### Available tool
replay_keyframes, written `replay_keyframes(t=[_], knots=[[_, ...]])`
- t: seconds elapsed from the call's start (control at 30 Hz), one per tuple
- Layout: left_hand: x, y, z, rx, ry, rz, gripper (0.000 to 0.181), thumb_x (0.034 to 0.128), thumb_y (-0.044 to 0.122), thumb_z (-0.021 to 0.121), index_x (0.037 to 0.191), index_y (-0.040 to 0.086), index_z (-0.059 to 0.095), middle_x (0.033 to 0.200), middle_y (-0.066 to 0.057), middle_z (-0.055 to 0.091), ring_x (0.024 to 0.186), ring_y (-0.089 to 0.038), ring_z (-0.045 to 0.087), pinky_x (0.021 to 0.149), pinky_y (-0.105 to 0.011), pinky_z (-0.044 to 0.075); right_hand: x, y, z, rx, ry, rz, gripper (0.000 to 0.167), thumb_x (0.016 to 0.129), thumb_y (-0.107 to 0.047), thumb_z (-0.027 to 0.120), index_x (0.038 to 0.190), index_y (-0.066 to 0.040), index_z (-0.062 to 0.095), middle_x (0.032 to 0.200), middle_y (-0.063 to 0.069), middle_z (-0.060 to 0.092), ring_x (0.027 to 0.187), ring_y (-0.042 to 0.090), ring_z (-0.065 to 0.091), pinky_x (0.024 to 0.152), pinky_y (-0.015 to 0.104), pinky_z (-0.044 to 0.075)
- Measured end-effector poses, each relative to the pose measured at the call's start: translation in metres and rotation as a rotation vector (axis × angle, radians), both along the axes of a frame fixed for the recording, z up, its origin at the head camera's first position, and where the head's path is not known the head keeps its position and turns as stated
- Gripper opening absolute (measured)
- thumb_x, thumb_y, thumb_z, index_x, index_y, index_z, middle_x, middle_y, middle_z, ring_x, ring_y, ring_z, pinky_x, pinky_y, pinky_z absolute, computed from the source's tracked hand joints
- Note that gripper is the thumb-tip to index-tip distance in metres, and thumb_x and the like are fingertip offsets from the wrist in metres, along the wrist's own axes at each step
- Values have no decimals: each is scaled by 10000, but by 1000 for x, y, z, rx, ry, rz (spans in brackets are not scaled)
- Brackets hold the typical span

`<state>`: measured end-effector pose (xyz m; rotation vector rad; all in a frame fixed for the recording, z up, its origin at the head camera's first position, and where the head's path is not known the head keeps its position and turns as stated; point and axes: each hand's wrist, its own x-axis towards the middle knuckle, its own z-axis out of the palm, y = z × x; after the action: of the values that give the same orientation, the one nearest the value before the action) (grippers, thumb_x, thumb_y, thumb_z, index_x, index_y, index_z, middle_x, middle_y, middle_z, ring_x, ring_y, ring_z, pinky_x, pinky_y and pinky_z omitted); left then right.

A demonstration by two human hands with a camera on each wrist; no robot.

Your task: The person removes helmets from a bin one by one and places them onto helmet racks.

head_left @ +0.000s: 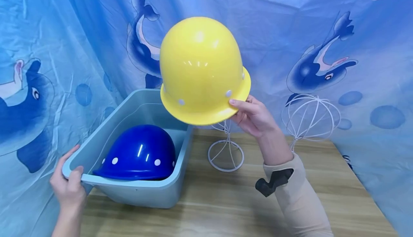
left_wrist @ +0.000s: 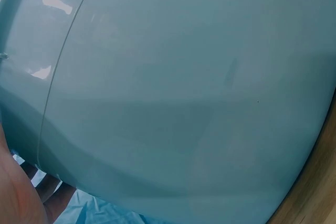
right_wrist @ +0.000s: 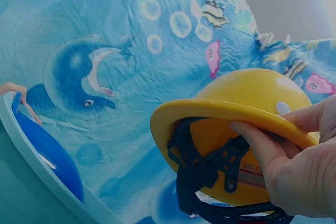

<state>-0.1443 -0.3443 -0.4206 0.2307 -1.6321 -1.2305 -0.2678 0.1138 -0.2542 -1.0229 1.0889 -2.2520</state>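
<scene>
A yellow hard hat is held up in the air, its brim pinched between the thumb and fingers of my right hand. Black straps show inside its shell in the right wrist view. My left hand grips the near left corner of a light blue-green plastic bin, thumb over the rim and fingers around the outside. Inside the bin lies a blue hard hat, dome up. Only the bin's wall and part of the left hand fill the left wrist view.
Behind the right hand stands a white wire stand, its top hidden by the yellow hard hat and hand. Another wire stand with a round cage top is farther right. Both are on a wooden table. A blue dolphin-print curtain hangs behind.
</scene>
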Motion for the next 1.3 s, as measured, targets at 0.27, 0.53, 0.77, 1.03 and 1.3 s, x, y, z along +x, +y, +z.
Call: replay_keyframes(t=[0.27, 0.53, 0.77, 1.03, 1.3], knots=[[-1, -1, 0, 9, -7, 6, 527, 859, -39, 486, 1317, 7, 743, 516, 147, 333, 489, -22, 295, 542, -192, 289, -3, 21, -2, -25, 11, -92, 443, 1068, 91, 321, 1259, -62, 691, 1221, 57, 752, 1145, 171, 750, 971, 295, 595], [-2, 1, 3, 9, 14, -6, 540, 856, -45, 468, 1321, -4, 738, 491, 134, 252, 431, -28, 176, 477, -261, 151, -2, 40, -3, -16, -16, -197, 412, 1073, 74, 352, 1267, -88, 677, 1223, 33, 739, 1151, 161, 745, 984, 288, 589], [-2, 0, 1, 30, -4, 10, 530, 868, -48, 478, 1320, 20, 746, 497, 130, 251, 435, -35, 177, 478, -256, 168, 1, 56, -7, -52, -51, -233, 388, 1069, 91, 366, 1242, -62, 676, 1193, 52, 746, 1129, 187, 763, 961, 312, 604], [-2, -2, 1, 116, 31, 19, 542, 846, -55, 456, 1296, 3, 754, 482, 132, 319, 483, -55, 230, 550, -206, 239, -1, 73, -6, -100, -15, -172, 403, 1085, 89, 335, 1324, -24, 639, 1259, 108, 738, 1178, 239, 757, 976, 352, 600], [-6, 2, -1, 123, -7, 5, 540, 876, -49, 457, 1322, 38, 748, 484, 119, 256, 463, -77, 145, 527, -266, 157, 5, 95, -8, -149, 16, -154, 431, 1088, 100, 297, 1380, -1, 597, 1307, 140, 709, 1237, 279, 729, 1012, 378, 585]])
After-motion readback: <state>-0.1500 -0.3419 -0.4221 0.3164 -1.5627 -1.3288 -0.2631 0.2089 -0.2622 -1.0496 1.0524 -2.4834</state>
